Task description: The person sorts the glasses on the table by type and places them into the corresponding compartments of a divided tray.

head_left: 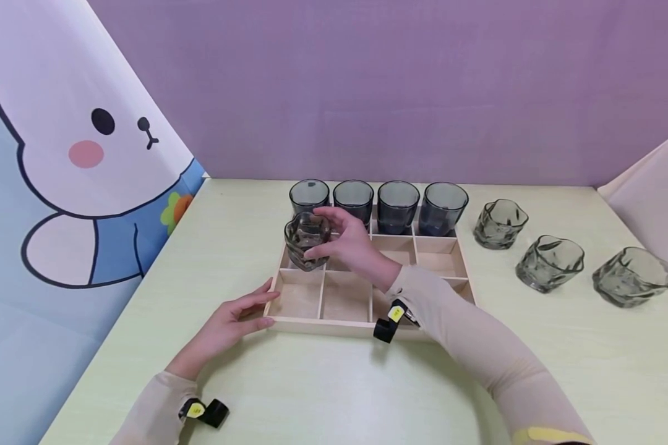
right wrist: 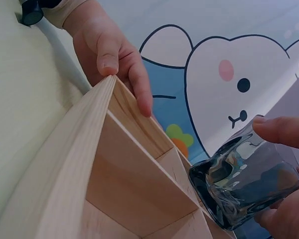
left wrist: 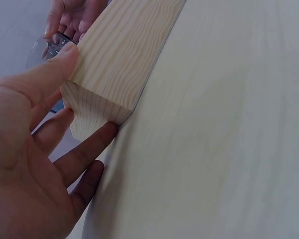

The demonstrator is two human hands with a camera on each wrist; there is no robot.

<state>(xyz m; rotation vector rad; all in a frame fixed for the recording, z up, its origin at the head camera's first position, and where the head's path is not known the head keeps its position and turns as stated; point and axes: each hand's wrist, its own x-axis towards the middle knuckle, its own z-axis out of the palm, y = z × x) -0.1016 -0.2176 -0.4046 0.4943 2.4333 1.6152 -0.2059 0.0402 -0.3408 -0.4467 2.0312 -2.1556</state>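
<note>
The right hand (head_left: 356, 246) grips a wavy smoky glass (head_left: 305, 244) over the left end of a wooden compartment box's (head_left: 323, 327) middle row. The left hand (head_left: 228, 324), fingers apart, touches the box's near-left corner.

a pale yellow-green tabletop (head_left: 334, 389) with a faint, streaky grain spread beneath both hands. directly on it lay a shallow, divided wooden tray (head_left: 323, 328), its near left corner touching the left hand (head_left: 222, 327) and its compartments below the right hand (head_left: 356, 244). three wavy-sided smoky glass tumblers stood on the tabletop to the right of the right hand: one (head_left: 501, 230) nearest it, a second (head_left: 545, 271) farther out, a third (head_left: 626, 281) farthest, all apart.
</note>
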